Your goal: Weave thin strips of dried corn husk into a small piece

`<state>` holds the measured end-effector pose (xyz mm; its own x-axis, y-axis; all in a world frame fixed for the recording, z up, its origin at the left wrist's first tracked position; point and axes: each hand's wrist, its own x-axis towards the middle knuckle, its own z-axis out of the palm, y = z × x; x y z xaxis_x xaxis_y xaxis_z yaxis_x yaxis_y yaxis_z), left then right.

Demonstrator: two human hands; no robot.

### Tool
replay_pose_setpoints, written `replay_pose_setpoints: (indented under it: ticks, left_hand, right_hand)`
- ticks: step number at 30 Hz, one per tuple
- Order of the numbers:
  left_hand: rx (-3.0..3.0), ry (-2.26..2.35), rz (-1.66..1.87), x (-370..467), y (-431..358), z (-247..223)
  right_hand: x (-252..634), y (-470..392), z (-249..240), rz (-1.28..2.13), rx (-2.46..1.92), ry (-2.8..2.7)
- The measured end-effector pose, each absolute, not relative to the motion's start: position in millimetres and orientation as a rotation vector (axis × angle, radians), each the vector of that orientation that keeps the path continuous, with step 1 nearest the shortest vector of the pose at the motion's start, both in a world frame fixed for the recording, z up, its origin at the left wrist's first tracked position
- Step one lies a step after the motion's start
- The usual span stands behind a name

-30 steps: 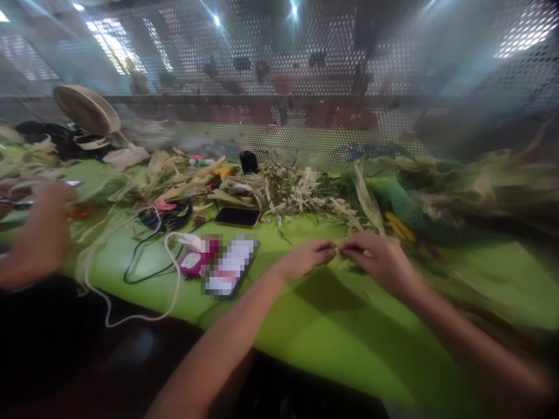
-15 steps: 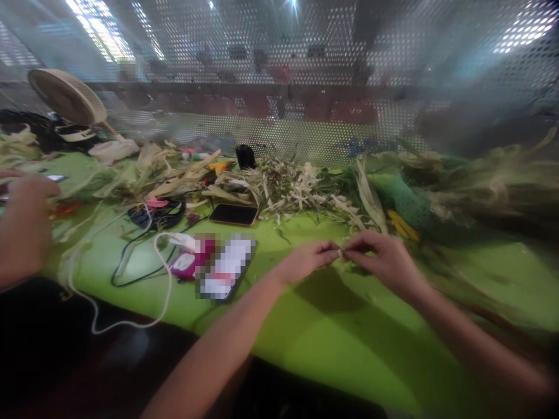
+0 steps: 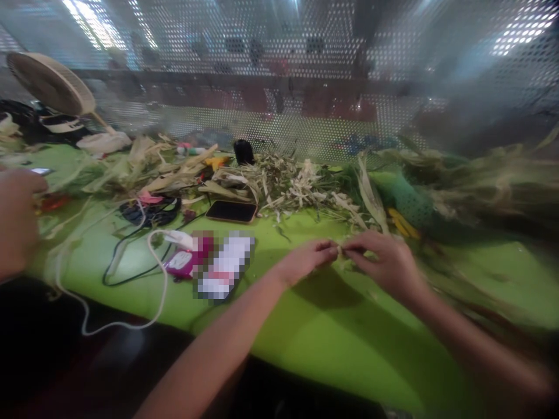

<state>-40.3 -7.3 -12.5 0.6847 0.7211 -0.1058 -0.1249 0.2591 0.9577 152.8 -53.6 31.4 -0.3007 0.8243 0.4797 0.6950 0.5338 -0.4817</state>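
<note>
Over the green table (image 3: 305, 326), my left hand (image 3: 308, 260) and my right hand (image 3: 384, 256) meet almost fingertip to fingertip. Both are pinched around a small pale piece (image 3: 339, 250), which looks like a bit of dried husk; its shape is mostly hidden by the fingers. Just beyond the hands lies a heap of dried husk strips and scraps (image 3: 305, 183). A longer pale husk (image 3: 370, 192) leans behind my right hand.
Left of my hands are a pixelated phone (image 3: 225, 267), a magenta device (image 3: 186, 262) with a white cable, and a dark phone (image 3: 231, 211). Another person's hand (image 3: 17, 215) is at the far left, near a fan (image 3: 52, 84). More husks (image 3: 493, 186) pile up at right.
The view has shifted slightly, so the fan and cable sit further left. My hands stay together, and the pale piece between them shows a little more.
</note>
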Motion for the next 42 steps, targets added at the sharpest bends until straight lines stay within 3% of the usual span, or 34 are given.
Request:
replay_pose_setpoints:
  ticks: [9,15,23,32,42]
  left_hand:
    - [1.272,0.643,0.585,-40.3,-4.9,-22.3]
    - [1.412,0.712,0.583,-42.0,-7.7,-13.4]
    - [1.465,0.829,0.827,-37.0,-9.1,-19.6]
    - [1.669,0.871,0.923,-35.7,-13.9,-15.2]
    - [1.535,0.851,0.945,-29.2,-9.6,-33.1]
  right_hand:
    - [158.2,-52.0,28.8,0.068,-1.166,-2.277]
    - [155.2,-53.3,23.9,0.195,-1.223,-2.157]
    - [151.5,-53.8,12.7,0.244,-1.302,-1.993]
    - [145.5,-52.8,10.4,0.055,-1.296,-2.031]
    - [146.2,-50.9,2.6,0.087,-1.338,-1.975]
